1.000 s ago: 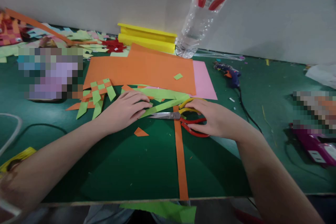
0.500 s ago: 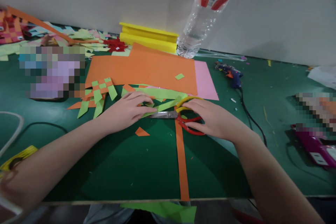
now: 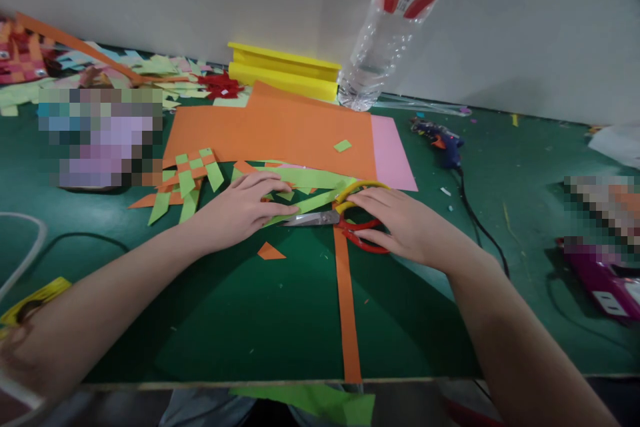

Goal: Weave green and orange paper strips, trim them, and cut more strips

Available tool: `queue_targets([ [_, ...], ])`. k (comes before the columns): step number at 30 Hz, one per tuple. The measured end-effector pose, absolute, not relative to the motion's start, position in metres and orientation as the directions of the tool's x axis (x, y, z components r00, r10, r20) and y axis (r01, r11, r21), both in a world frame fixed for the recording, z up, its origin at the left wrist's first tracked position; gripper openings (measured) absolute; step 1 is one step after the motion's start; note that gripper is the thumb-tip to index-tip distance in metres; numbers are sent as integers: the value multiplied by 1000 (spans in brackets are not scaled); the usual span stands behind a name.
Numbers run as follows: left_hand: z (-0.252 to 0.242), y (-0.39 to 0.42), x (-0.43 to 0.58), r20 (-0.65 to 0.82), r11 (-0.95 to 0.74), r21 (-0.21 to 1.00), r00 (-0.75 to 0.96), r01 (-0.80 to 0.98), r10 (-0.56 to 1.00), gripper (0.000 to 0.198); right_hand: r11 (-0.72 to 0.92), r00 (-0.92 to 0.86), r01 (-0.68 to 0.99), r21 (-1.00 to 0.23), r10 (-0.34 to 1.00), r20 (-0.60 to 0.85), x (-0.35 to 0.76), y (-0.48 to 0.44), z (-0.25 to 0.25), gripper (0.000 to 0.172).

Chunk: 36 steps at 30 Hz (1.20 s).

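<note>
My right hand (image 3: 407, 223) grips the red and yellow handles of the scissors (image 3: 315, 218), whose blades point left toward my other hand. Low over the table, my left hand (image 3: 243, 207) has its thumb and fingers on a light green paper strip (image 3: 317, 200), which runs just above the blades. An orange paper strip (image 3: 347, 307) extends from under the scissors to the table's front edge. Left of my left hand lies a woven green and orange paper piece (image 3: 193, 170). A small orange scrap (image 3: 271, 251) rests below the fingers.
Orange sheets (image 3: 280, 130) and a pink sheet (image 3: 393, 153) lie behind my hands. A plastic bottle (image 3: 385, 40) leans by folded yellow paper (image 3: 283, 73). To the right are a glue gun (image 3: 443, 143) with its cord and a magenta power strip (image 3: 600, 280). Paper scraps (image 3: 165, 70) cover the back left.
The scissor handles have come slightly closer together and the blades have shifted a little. Both hands stay in almost the same place.
</note>
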<state>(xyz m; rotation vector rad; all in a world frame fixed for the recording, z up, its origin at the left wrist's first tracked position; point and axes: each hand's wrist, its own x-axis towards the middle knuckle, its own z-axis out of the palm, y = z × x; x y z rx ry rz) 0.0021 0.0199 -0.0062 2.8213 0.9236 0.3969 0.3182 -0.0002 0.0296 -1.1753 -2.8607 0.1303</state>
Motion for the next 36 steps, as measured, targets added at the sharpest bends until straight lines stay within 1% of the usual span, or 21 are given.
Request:
queue_targets([
  [7, -6, 21, 2, 215, -800, 279, 777, 532, 592, 34, 696, -706, 698, -168, 708, 3, 315, -3, 31, 44],
  [12, -7, 21, 1, 220, -795, 286, 771, 535, 598, 34, 695, -702, 703, -154, 712, 11, 316, -4, 32, 42],
  [19, -8, 21, 1, 212, -776, 314, 757, 547, 618, 33, 688, -699, 703, -182, 715, 7, 315, -4, 34, 42],
  [26, -7, 22, 0, 202, -782, 309, 766, 541, 610, 34, 686, -703, 704, -187, 710, -40, 310, -6, 35, 43],
  [36, -3, 21, 2, 180, -785, 283, 773, 551, 608, 37, 695, -713, 690, -202, 701, -25, 310, -5, 34, 43],
])
